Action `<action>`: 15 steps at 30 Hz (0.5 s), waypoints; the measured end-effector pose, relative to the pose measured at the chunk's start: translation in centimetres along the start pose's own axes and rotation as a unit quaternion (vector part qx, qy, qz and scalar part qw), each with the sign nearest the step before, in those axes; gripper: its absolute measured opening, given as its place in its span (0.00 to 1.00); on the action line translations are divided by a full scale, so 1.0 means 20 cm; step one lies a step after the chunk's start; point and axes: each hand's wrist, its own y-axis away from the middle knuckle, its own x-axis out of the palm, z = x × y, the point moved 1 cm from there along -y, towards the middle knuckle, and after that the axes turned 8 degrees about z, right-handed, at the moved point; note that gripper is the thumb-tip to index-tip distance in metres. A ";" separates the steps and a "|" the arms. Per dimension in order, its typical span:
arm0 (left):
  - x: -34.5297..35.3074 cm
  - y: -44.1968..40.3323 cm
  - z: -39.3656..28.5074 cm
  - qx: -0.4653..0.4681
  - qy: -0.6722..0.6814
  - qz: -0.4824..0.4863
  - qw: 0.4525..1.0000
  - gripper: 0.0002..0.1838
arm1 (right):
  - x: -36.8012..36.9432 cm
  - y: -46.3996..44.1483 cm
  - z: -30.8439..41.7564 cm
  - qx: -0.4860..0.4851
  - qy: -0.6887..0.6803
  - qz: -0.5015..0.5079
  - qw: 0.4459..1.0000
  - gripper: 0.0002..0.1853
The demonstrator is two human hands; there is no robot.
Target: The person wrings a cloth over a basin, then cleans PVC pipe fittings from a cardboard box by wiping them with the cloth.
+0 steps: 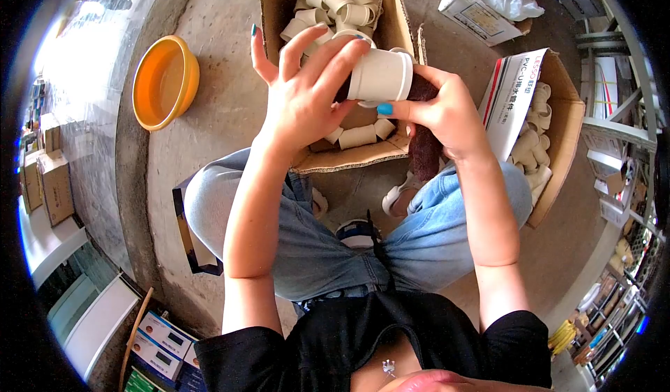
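Note:
Between my two hands, above an open cardboard box, is a white plastic pipe fitting. My left hand holds its left end, with the fingers spread over the top and the thumb below. At the right end, my right hand pinches a dark brown cloth against the fitting; part of the cloth hangs down below the hand. More white fittings are heaped at the far end of the box, and a few lie at its near end.
An orange basin stands on the floor at the left. To the right is a second carton of pipe fittings. Another box with a plastic bag is at the back right. Shelving runs along the right edge.

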 end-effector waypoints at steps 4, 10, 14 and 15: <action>0.05 0.02 0.01 0.045 -0.098 -0.086 0.991 0.39 | 0.01 0.00 0.00 0.021 -0.103 -0.007 0.994 0.16; 0.01 -0.01 0.09 -0.015 0.404 0.104 0.909 0.44 | 0.03 0.01 0.02 -0.169 0.195 -0.073 0.963 0.15; -0.01 -0.01 0.10 -0.037 0.352 0.134 0.926 0.40 | 0.05 0.02 0.01 -0.340 0.402 -0.095 0.845 0.15; -0.01 0.00 0.10 -0.044 0.341 0.139 0.929 0.39 | 0.04 0.01 0.00 -0.355 0.426 -0.097 0.826 0.15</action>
